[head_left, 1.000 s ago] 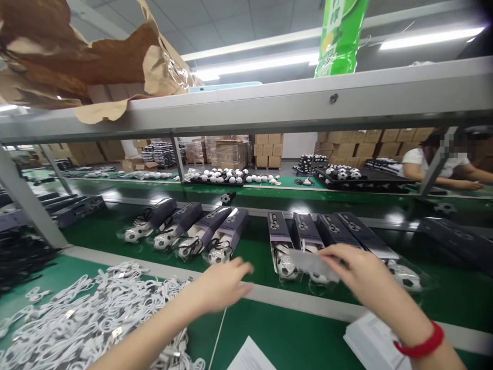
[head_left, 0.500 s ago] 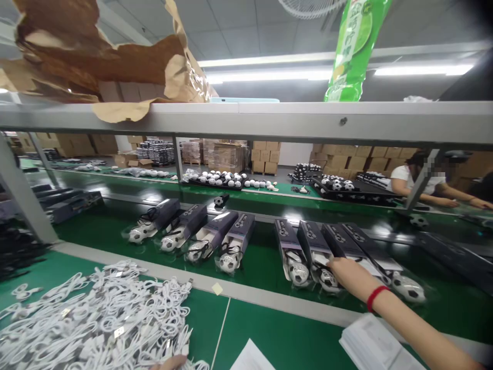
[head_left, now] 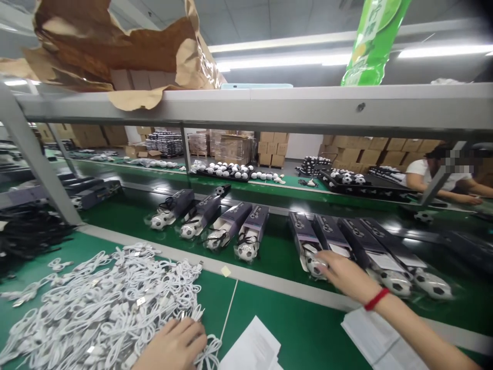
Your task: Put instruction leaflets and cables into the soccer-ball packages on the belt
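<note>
My left hand (head_left: 173, 345) is at the right edge of a heap of white USB cables (head_left: 115, 303). Its fingers are curled round a cable there, their tips partly hidden, and white loops stick out beside them. My right hand (head_left: 344, 272), with a red band on the wrist, reaches across to the dark open boxes. Its fingers are stretched out, the tips at a bagged soccer-ball item (head_left: 314, 262) in the leftmost box (head_left: 302, 226) of the right group. The hand covers the front of the neighbouring box (head_left: 329, 228).
White paper sheets (head_left: 254, 344) and a stack of white leaflets (head_left: 370, 334) lie on the near green table. Another group of open boxes (head_left: 250, 221) stands on the belt. A grey shelf (head_left: 269, 105) spans overhead. A co-worker (head_left: 427, 174) sits at far right.
My left hand has come further into view over the cable heap. My right hand has shifted left from the second box to the first of its group. The view has turned slightly left.
</note>
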The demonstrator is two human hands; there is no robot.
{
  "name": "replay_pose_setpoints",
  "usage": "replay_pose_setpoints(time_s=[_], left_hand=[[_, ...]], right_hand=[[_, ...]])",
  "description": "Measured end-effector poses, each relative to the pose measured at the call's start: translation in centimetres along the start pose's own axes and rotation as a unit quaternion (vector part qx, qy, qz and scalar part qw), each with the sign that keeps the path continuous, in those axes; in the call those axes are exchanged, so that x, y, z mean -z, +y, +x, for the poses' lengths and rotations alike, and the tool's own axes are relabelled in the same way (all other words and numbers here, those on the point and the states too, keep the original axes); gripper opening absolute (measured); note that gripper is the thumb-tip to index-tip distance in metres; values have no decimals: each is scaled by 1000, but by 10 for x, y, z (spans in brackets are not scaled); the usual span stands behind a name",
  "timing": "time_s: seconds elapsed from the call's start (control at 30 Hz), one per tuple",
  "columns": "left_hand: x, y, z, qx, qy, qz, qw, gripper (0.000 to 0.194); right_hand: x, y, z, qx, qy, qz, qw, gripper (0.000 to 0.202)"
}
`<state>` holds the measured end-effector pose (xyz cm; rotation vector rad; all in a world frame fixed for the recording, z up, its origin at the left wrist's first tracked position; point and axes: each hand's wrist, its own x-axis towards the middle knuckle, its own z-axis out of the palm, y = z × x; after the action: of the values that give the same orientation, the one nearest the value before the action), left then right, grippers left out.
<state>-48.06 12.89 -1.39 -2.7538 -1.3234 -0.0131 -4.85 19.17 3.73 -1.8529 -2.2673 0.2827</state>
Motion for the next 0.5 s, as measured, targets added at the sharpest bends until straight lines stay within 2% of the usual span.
replay_pose_setpoints(time_s=[0.07, 0.13, 0.23, 0.33, 0.43, 0.5], left_hand=[[7, -1, 6, -29, 15, -7, 999, 27], [19, -3, 13, -65, 24, -20, 997, 21], [41, -4, 21, -95, 28, -52, 994, 21], [59, -4, 27, -45, 31, -128, 990, 22], [76, 2, 44, 11, 23, -239, 971, 24], [89, 13, 67, 11, 35, -288, 957, 26]], right_hand=[[-14, -47, -17, 105, -82, 83, 988, 48], [-35, -87, -23, 205, -158, 106, 960, 67], [-71, -117, -10, 309, -198, 92, 926, 88], [-93, -119, 4, 310, -188, 67, 930, 89], [-100, -115, 2, 245, -155, 42, 956, 85], [-96, -114, -8, 184, -124, 34, 975, 76]])
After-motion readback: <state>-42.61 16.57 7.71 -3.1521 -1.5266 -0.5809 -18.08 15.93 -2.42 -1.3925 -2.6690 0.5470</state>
